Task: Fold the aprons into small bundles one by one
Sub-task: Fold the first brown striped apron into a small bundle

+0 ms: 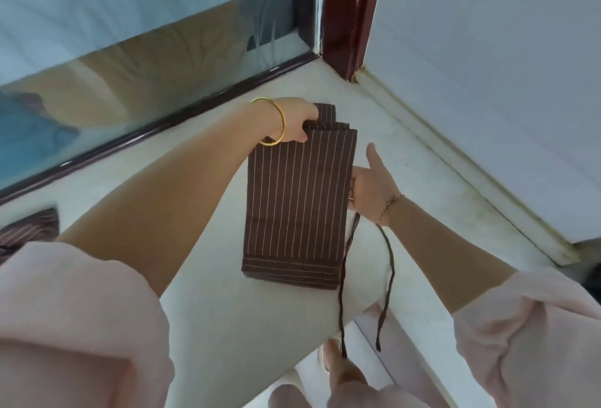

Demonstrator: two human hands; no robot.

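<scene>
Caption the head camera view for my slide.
A folded striped apron gripped by the left hand and right hand, ties dangling.

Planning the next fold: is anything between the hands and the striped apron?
Nothing visible. The left hand grips the apron at its far corner, the right hand holds its right edge; its ties dangle off the table.

The apron (297,199) is matt brown cloth with thin pale stripes. The bench (227,326) looks smooth, pale and stone-like. The bangle (275,121) is shiny gold metal.
</scene>
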